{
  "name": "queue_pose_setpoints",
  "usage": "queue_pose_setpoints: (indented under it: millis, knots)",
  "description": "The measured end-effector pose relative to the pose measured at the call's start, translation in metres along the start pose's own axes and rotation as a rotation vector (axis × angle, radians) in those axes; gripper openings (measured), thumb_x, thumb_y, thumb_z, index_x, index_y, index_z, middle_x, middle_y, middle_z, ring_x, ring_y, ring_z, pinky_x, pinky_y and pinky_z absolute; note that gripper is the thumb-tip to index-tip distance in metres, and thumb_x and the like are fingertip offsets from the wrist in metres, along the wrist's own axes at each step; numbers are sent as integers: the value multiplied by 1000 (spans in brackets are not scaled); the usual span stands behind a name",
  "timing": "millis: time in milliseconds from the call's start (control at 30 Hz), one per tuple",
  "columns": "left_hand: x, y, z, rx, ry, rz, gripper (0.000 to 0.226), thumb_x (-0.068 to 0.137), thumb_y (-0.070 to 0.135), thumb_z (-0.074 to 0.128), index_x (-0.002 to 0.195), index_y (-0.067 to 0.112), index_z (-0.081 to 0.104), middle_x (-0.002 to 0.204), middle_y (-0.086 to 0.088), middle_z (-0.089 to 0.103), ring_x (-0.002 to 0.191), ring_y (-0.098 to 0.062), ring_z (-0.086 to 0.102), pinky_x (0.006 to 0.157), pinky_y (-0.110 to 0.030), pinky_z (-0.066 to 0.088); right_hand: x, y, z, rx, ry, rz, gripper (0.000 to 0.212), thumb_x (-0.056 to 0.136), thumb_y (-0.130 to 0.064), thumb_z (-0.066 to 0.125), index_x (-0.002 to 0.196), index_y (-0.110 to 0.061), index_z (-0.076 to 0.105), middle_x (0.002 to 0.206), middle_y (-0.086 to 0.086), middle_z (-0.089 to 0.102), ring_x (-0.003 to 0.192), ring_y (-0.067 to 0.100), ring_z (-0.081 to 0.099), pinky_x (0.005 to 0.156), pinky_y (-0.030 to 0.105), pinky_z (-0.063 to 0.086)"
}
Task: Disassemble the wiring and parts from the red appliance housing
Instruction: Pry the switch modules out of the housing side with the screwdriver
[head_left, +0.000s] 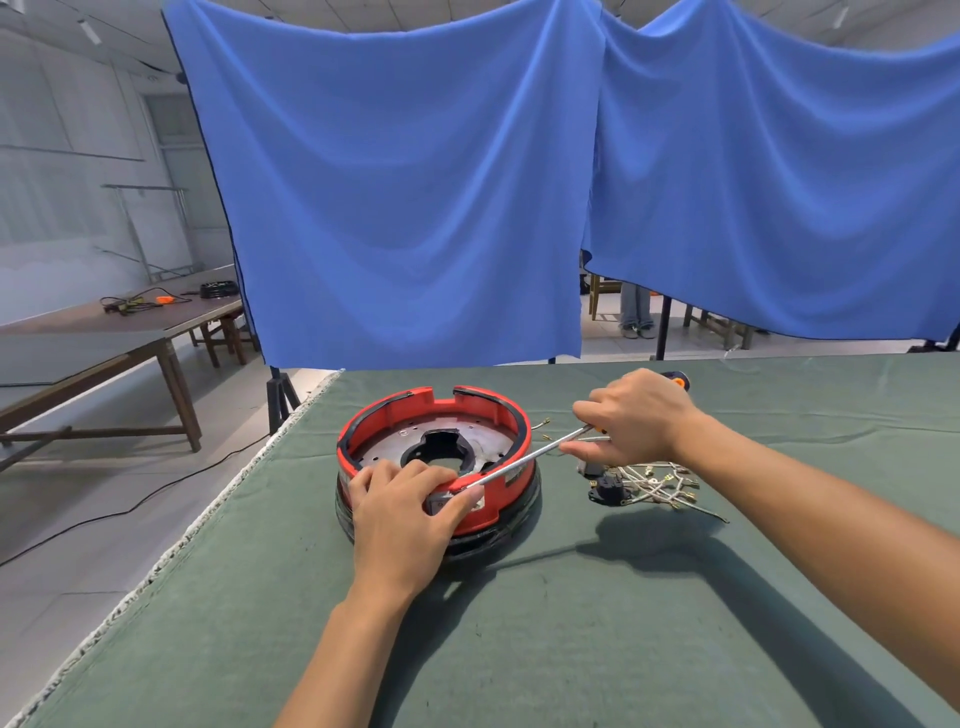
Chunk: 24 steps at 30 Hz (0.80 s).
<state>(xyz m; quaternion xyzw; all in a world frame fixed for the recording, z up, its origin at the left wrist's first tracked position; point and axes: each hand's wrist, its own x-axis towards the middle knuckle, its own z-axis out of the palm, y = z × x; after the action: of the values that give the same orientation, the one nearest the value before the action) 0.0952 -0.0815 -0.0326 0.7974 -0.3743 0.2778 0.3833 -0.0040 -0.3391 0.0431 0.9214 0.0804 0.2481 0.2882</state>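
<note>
Step in hand, by my read: prying or unscrewing a part at the near rim of the red housing. Wiring looks mostly out already: wire bundle with crimp terminals lies on the green cloth of the bench just right of the housing, with a black connector block at its left end.

Housing sits toward the bench's left edge, about mid-depth, open side up. A metal plate with a central cutout shows inside; black band around the base.

Left hand: palm down over the near rim, fingers curled over the edge and pressing on a small grey part on the outer wall. It's bracing the housing, gripping the rim.

Right hand: closed around the screwdriver, orange-black handle end poking out behind the knuckles. Forearm comes in from the right, wrist roughly level. Shaft runs down-left at a shallow angle over the right rim, with the tip meeting the near rim right by the left fingertips. Can't tell if the tip is seated in a screw or wedged under the part.

Next move likely needs:
- tip kept seated, force directed away from the left fingers (slip risk, they're right beside it)
- left hand holding the housing down against torque or leverage
- freed part set over by the wire bundle
</note>
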Motion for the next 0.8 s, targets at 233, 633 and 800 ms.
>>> queue_pose_setpoints:
  millis: [233,633,800]
  knots:
    - [-1,-4,-4,-22,-31,19,42,76,68,47,82,33,70,75,18,62,79,-10,48,84,-26,22,14,5,-3,-45,-41,2,46,79,-50,65,52,-14,53,40,-3,50,29,18,44,34,19,27]
    - [-6,0,-11,64,-110,34,38,77,47,55,110,32,68,109,9,58,113,-16,43,114,-37,12,-52,-53,-25,88,-14,361,62,84,-74,17,56,-19,19,43,-1,53,39,22,55,39,22,12]
    - [-9,3,-14,129,-150,0,47,80,55,42,119,38,61,115,12,57,118,-17,40,114,-47,10,-66,-74,-25,106,-77,431,66,80,-77,2,71,-22,37,68,-2,66,65,21,65,48,30,25]
